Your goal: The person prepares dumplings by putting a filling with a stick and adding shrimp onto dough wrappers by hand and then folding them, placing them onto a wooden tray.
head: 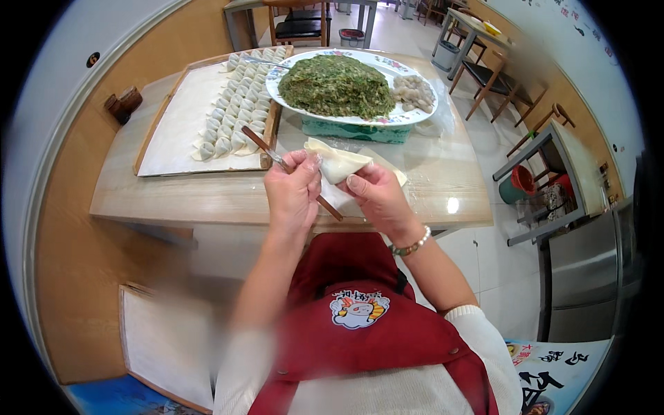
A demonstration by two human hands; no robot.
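Between both hands, above the table, is a pale wonton wrapper [342,162] folded over on itself. My left hand [295,181] pinches its left corner with thumb and forefinger. That same hand keeps a thin brown wooden stick [254,138] slanted across the palm. White flour dusts its fingertips. My right hand [378,194] grips the wrapper's right end, thumb on the near side. Any filling inside is hidden by the fold. Behind the right hand, flat wrappers [395,171] lie partly covered on the table. Beyond is an oval plate [358,122] with green minced filling [337,85] and peeled shrimp [413,93].
A wood-rimmed tray [176,119] at left holds rows of folded wontons [228,122]. A spoon handle [267,63] leans on the plate, which rests on a green box [355,129]. Plastic film [441,116] lies at right. Another wood-framed board [166,337] stands low at left.
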